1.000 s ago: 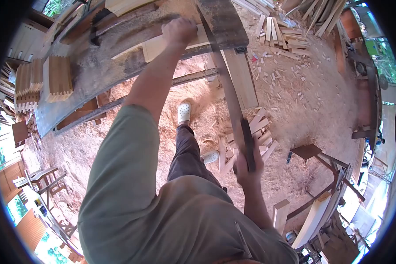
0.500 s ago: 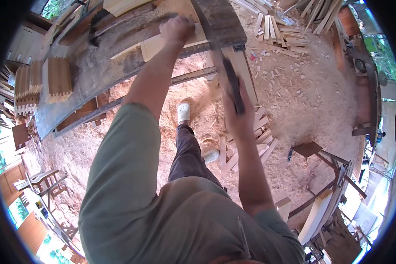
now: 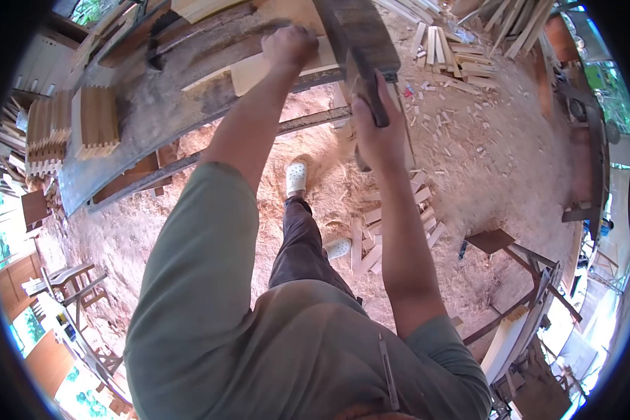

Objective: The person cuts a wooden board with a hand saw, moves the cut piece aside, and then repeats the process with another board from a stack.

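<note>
On the workbench, a pale wooden board (image 3: 250, 74) lies near the front edge. My left hand (image 3: 290, 49) is closed in a fist on top of this board, pressing on it; whether its fingers grip anything else is hidden. My right hand (image 3: 381, 134) wraps around the dark handle of a hand saw (image 3: 334, 33). The long blade reaches away from me, past the board's right end and beside the left fist. Motion blurs the saw, and its teeth cannot be made out.
The workbench (image 3: 189, 91) carries stacks of notched wood pieces (image 3: 96, 122) at its left end. Wood offcuts (image 3: 462, 59) and sawdust cover the floor. A metal-legged stand (image 3: 491, 241) is at the right. Cut slats (image 3: 371, 241) lie near my feet.
My right hand has pushed the saw forward, away from my body. My left hand stays on the board, and the whole view has shifted slightly.
</note>
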A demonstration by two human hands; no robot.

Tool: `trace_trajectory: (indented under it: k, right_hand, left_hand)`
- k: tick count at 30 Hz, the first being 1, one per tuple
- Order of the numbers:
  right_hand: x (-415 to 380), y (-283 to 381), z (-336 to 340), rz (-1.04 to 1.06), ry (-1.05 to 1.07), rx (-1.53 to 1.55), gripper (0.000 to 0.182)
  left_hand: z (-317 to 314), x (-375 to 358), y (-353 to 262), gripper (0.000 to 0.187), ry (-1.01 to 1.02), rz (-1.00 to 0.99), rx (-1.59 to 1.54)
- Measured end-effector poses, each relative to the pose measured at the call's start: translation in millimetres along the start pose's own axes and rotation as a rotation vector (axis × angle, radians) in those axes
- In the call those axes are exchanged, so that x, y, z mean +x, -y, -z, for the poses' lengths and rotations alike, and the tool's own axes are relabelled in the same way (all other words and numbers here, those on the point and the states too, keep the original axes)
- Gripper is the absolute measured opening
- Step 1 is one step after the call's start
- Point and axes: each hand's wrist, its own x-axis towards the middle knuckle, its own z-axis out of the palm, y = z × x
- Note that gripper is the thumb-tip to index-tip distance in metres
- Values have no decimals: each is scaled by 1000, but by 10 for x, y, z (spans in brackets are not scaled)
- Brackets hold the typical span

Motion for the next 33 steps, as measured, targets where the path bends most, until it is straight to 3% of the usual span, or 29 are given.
trace_trajectory:
  k: [2, 4, 8, 11, 15, 18, 21, 23, 25, 28, 32, 33]
  right_hand:
    - [-347, -191, 86, 127, -53, -81, 57]
    - [-1064, -305, 319, -96, -33, -25, 59]
    - [-2383, -177, 871, -216, 23, -70, 62]
    - [-2206, 79, 882, -109, 10, -134, 62]
    - [-469, -287, 155, 6, -4, 51, 55]
    - [256, 113, -55, -75, 29, 0, 54]
    - [17, -264, -95, 71, -93, 84, 53]
    - [-454, -381, 132, 7, -121, 151, 53]
    - [-997, -417, 455, -240, -210, 172, 52]
    - [-1507, -288, 626, -160, -317, 89, 54]
    - [-1977, -216, 714, -260, -425, 364, 56]
    - [-2006, -249, 781, -274, -416, 432, 57]
  left_hand:
    - [-67, 61, 36, 43, -22, 11, 12]
    - [-38, 66, 22, 43, -12, 6, 28]
    - [-10, 34, -10, 43, 25, 48, 69]
    - [5, 17, 3, 43, 13, 36, 115]
    - [63, -25, -20, 42, 4, 33, 71]
    - [71, -23, -42, 42, -27, 75, 102]
    - [-32, 40, 66, 42, -44, 42, 123]
    - [58, 37, 50, 43, -15, 31, 132]
    - [81, 15, 8, 44, 30, 27, 136]
    - [98, -1, -9, 42, -4, 41, 101]
    - [1, -12, 150, 45, 5, 74, 25]
    - [-76, -28, 248, 43, -121, -17, -69]
